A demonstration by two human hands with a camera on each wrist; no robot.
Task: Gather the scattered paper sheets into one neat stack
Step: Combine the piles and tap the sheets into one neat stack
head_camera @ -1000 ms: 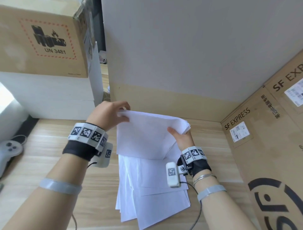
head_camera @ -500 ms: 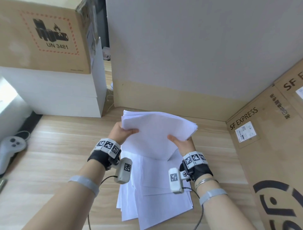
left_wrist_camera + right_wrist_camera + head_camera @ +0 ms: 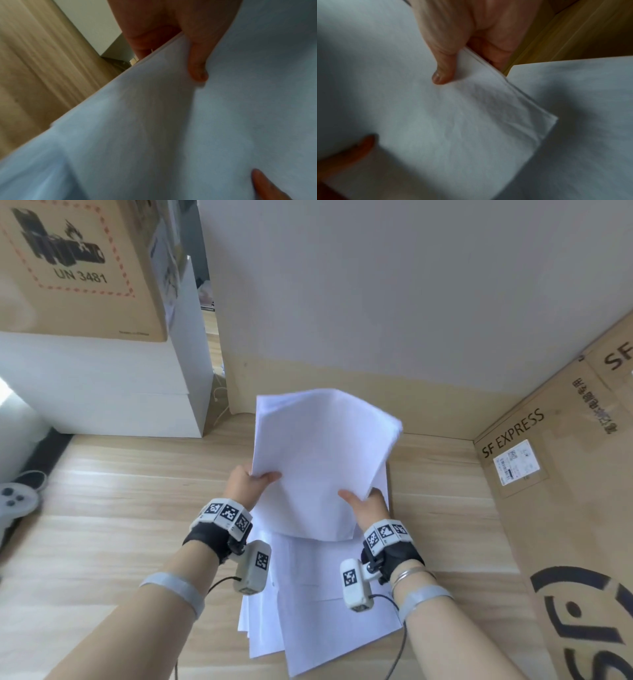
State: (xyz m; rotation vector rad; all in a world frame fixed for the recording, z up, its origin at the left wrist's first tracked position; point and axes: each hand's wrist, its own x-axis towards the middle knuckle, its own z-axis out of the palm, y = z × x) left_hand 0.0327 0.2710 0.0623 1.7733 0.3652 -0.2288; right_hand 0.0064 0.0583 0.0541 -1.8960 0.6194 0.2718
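A bundle of white paper sheets (image 3: 318, 463) is held up, tilted nearly upright, above the wooden table. My left hand (image 3: 251, 481) grips its left edge with the thumb on the front face (image 3: 197, 70). My right hand (image 3: 363, 503) grips the right edge, thumb on top (image 3: 443, 73), fingers behind. Under the bundle, more white sheets (image 3: 318, 611) lie fanned and uneven on the table, some corners sticking out at the near side. The bundle (image 3: 471, 121) shows several layered edges at its corner in the right wrist view.
The wooden table (image 3: 120, 508) is hemmed in: a white box (image 3: 102, 392) under a brown UN 3481 carton (image 3: 78, 268) at the left, a grey-and-tan back panel (image 3: 376, 320), SF Express cartons (image 3: 565, 491) at the right. A grey game controller (image 3: 13, 498) lies far left.
The bundle has been swung from lying flat to nearly upright. My left hand slid from its far corner down to the lower left edge; the right hand kept its grip.
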